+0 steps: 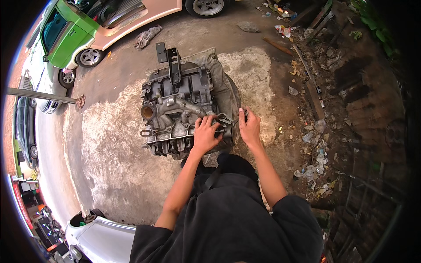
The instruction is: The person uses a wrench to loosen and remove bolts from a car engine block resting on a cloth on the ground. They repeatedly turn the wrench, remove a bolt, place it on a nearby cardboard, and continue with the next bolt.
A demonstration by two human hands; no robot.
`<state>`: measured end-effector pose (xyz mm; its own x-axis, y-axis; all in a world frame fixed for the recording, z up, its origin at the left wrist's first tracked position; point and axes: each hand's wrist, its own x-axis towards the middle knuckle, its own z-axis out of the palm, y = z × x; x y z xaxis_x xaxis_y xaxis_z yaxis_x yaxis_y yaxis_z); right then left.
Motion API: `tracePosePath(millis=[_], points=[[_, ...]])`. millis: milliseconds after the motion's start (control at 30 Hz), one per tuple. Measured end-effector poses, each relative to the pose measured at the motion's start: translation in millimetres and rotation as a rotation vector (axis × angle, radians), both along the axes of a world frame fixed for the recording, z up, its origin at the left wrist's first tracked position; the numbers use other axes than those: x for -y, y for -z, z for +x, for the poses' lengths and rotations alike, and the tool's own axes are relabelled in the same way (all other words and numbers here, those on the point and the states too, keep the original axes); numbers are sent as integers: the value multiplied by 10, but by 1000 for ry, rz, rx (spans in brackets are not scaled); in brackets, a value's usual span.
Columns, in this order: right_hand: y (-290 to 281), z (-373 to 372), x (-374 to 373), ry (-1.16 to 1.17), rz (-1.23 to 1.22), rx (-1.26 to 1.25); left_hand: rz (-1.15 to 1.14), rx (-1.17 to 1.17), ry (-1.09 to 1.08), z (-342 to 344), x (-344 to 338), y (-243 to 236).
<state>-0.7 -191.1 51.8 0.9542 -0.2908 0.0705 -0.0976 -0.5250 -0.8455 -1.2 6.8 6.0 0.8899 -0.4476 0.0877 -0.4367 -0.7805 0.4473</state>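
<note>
Grimy engine (193,85) atop grey cloth (226,87), left hand (205,136) bent over its near right corner, grip unclear, right hand (251,128) pinching a small dark object (245,115) beside it

The grimy metal engine (180,105) sits on drab cloth (225,90)

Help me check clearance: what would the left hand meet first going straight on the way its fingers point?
Probably the silver curved pipe on the engine, just ahead of the left hand; depth is unclear.

Forearms (180,189) stretched forward, left grip (206,134) palm down, loosely curled; right grip (250,127) pinched
</note>
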Motion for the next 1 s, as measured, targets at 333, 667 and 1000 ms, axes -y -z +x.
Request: tracePosePath(millis=[333, 667, 1000], points=[[401, -732, 19, 6, 170, -83, -13, 16, -2, 1, 13, -41], [497, -932, -42, -125, 158, -245, -5, 16, 14, 2, 4, -11], [664, -925, -81, -251, 81, -401, -13, 15, 8, 3, 8, -13]])
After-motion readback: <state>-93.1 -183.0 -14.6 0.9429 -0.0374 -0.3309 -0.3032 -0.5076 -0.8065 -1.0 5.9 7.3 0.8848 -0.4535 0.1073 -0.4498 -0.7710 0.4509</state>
